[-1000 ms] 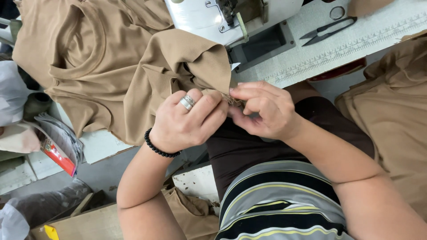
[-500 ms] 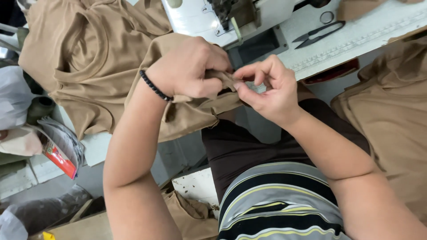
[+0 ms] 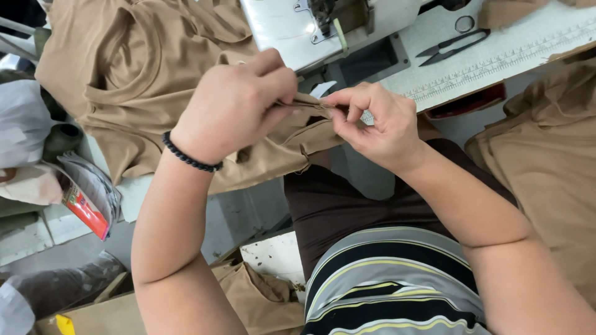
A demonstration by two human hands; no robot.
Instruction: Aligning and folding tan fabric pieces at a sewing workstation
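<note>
views: one, head-worn | facing: steeply down over lap and counter (image 3: 496,59) edge | range: close, forearms fill frame | overlap: no second view

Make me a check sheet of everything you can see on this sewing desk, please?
Surface: pale table with a ruler strip along its edge.
Job's things: tan fabric; sewing machine.
Clutter: black snips; tan pile; red-edged packet.
Grips: left hand and right hand both pinch the fabric's folded edge.
Cables: nothing seen.
Surroundings: more tan cloth below; grey bundle at left.
</note>
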